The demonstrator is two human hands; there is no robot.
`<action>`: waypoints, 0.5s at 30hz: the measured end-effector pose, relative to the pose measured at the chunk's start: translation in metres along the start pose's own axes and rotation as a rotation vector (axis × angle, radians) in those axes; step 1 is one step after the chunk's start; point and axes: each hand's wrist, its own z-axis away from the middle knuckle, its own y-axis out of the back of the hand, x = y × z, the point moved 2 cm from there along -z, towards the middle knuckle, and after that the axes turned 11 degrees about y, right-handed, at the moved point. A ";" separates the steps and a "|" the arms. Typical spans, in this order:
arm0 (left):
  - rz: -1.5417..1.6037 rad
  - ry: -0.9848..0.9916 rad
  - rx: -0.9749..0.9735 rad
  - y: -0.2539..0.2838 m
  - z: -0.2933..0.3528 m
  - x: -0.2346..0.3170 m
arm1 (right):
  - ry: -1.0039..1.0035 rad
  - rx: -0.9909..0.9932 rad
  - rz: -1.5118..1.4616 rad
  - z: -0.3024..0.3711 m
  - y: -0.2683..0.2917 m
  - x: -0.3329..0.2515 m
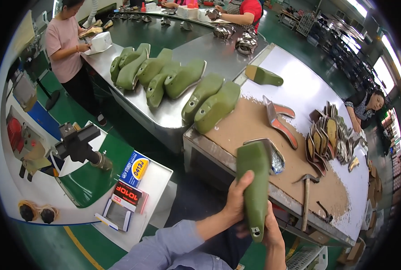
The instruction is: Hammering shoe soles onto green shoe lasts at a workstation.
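I hold a green shoe last [254, 180] upright in front of me, its narrow end with a small hole pointing down. My left hand [241, 195] is closed round its left side, thumb across the front. My right hand [272, 227] grips its lower right edge, fingers partly hidden behind it. Just behind the last, a piece with a dark rim and shiny silver inside [277, 161] lies on the brown worn part of the worktable [250, 112]. Beyond it are insoles with red-orange faces [286, 131].
Several green lasts [214, 101] stand at the table's left; another [264, 75] lies farther back. Stacked insoles [328, 130], a hammer [306, 198] and a black hooked tool [325, 210] are to the right. A machine [81, 144] with small boxes [135, 168] stands left. Other people work around.
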 end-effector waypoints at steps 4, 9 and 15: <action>-0.603 -0.480 -0.036 -0.037 -0.007 0.030 | 0.475 0.081 0.563 0.008 0.013 -0.017; -0.335 -0.601 -0.301 -0.061 -0.006 0.096 | 1.076 0.064 1.341 -0.043 0.018 -0.042; -0.371 -0.524 0.371 0.066 0.001 0.095 | 0.999 -0.052 1.422 -0.068 0.032 -0.003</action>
